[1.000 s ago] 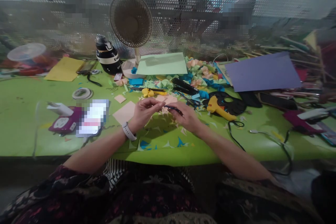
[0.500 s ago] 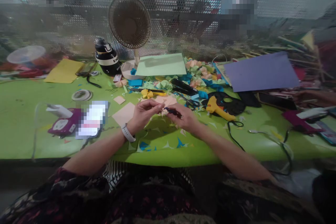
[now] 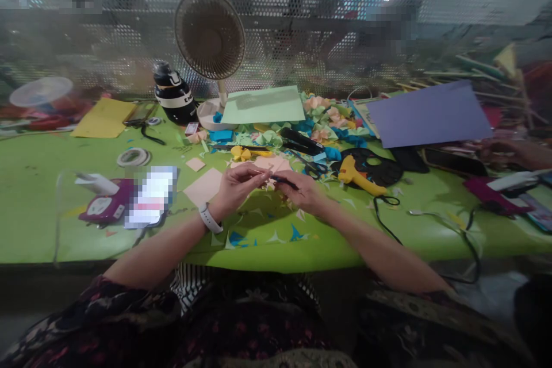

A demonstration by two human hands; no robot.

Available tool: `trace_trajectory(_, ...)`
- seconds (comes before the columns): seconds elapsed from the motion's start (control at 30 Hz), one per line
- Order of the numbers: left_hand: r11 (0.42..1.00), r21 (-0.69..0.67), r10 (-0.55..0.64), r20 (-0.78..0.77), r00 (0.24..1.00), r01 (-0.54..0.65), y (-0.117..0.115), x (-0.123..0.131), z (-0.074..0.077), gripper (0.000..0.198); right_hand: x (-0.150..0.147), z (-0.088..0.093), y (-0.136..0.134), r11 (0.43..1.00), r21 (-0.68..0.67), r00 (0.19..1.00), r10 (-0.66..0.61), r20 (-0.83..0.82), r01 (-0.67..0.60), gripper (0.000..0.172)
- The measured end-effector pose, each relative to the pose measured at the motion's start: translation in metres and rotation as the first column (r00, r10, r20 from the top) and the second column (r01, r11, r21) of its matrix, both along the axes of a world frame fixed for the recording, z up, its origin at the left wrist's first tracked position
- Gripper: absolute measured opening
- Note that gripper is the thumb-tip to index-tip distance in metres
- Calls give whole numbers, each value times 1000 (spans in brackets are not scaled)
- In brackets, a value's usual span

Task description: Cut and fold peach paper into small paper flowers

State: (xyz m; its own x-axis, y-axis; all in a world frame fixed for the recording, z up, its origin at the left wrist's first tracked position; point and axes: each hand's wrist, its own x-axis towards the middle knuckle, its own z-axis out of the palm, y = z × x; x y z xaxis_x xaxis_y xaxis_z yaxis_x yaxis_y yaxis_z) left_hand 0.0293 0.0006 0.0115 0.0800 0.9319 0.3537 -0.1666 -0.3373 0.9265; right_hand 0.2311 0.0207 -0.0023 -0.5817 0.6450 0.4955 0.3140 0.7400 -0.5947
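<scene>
Both hands hover just above the green tabletop (image 3: pixel 52 224), near the middle of its front edge. The left hand (image 3: pixel 236 185), fingers drawn together, pinches what looks like a small pink paper piece (image 3: pixel 268 173). The right hand (image 3: pixel 304 191) is closed round a slim dark tool (image 3: pixel 284 181), its tip at the paper. I'd judge this goes best with the pinch close to that tip and the wrists low. Paper scraps (image 3: pixel 276 237) lie beneath.
</scene>
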Motion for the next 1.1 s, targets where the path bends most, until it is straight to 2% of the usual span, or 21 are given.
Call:
trace_trajectory(0.13,998,16,68,-7,998,-68,0,0,0,26,-1,-2,-3,998,-9,999,-54,-4,54,31)
trace_trajectory(0.23,997,15,74,13,997,-74,1,1,-2,27,-1,-2,-2,997,27,997,-75,-27,76,29)
trace_trajectory(0.57,992,103,69,-7,998,-68,4,0,-7,21,2,0,3,999,37,999,-31,12,30,31)
trace_trajectory(0.67,996,76,56,-22,998,-54,4,0,-5,22,2,-1,2,1000,27,1000,-14,5,14,30)
trace_trajectory(0.8,998,36,58,12,998,-58,4,0,-4,25,1,-2,-1,998,-14,997,-68,-32,67,31)
trace_trajectory(0.9,998,25,50,51,997,-52,4,0,-4,24,1,-2,-1,998,2,996,-67,-52,67,24)
trace_trajectory(1.1,1000,9,17,38,999,-17,3,1,-3,24,3,0,3,998,22,998,-51,-23,51,28)
